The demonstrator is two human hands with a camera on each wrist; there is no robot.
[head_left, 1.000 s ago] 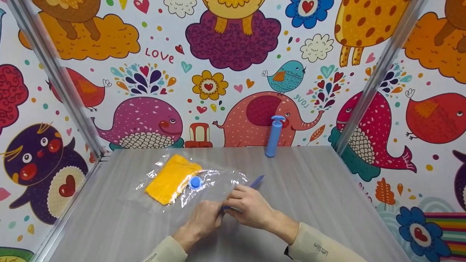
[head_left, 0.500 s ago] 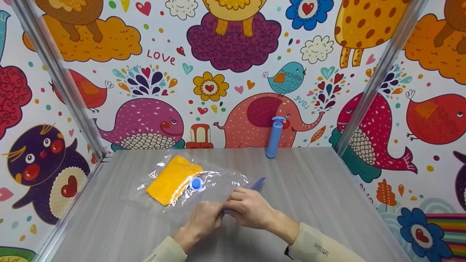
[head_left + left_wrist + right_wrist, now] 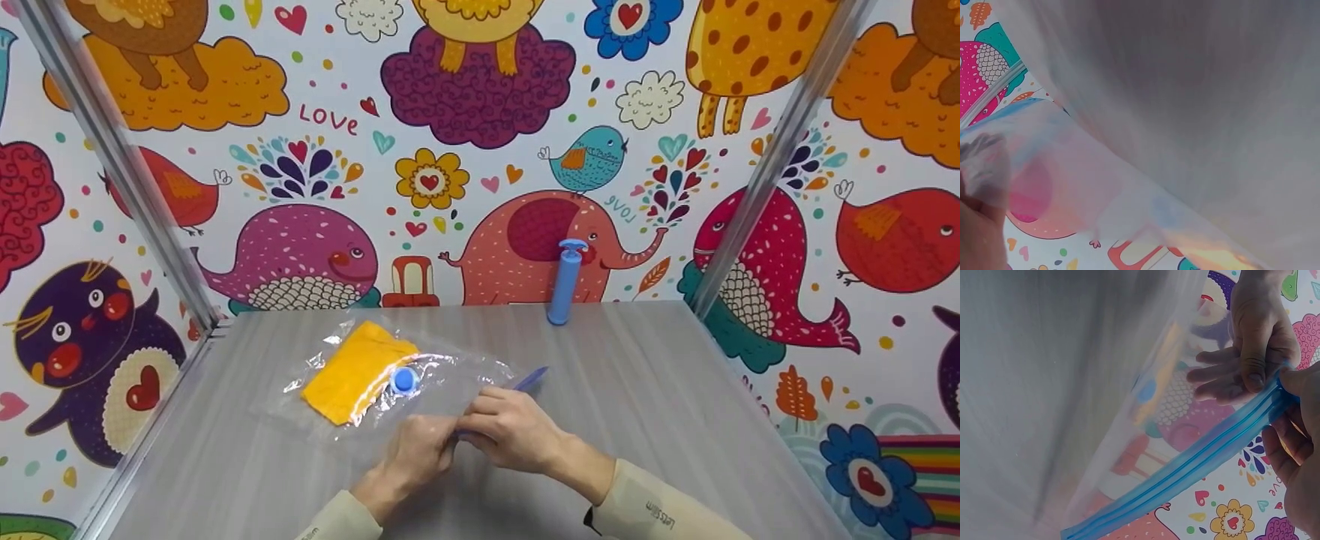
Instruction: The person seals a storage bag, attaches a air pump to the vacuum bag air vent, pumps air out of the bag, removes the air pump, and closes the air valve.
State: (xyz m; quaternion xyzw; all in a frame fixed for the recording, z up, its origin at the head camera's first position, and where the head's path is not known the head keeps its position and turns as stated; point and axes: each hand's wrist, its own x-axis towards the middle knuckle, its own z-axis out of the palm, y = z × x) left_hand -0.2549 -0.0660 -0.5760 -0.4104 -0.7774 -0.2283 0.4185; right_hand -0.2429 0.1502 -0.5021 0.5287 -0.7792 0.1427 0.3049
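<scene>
A clear plastic zip bag [image 3: 465, 375] lies on the table with a folded yellow cloth [image 3: 352, 375] inside and a round blue valve [image 3: 404, 380] on its film. Along its near opening runs a blue zip strip [image 3: 1185, 461]. My right hand [image 3: 514, 427] pinches this strip between thumb and fingers. Close against it, my left hand [image 3: 420, 446] grips the bag's edge; in the right wrist view its thumb lies over the strip while its other fingers show through the film. The strip's far end [image 3: 532, 379] sticks out beyond my right hand.
A blue hand pump [image 3: 565, 289] stands upright at the back of the grey table [image 3: 637, 375], right of centre. Metal frame posts [image 3: 765, 180] and cartoon-printed walls enclose the table at the back and sides.
The strip's far end and my right hand have shifted very slightly toward me. Both hands stay together at the bag's edge; the cloth and pump stay in place.
</scene>
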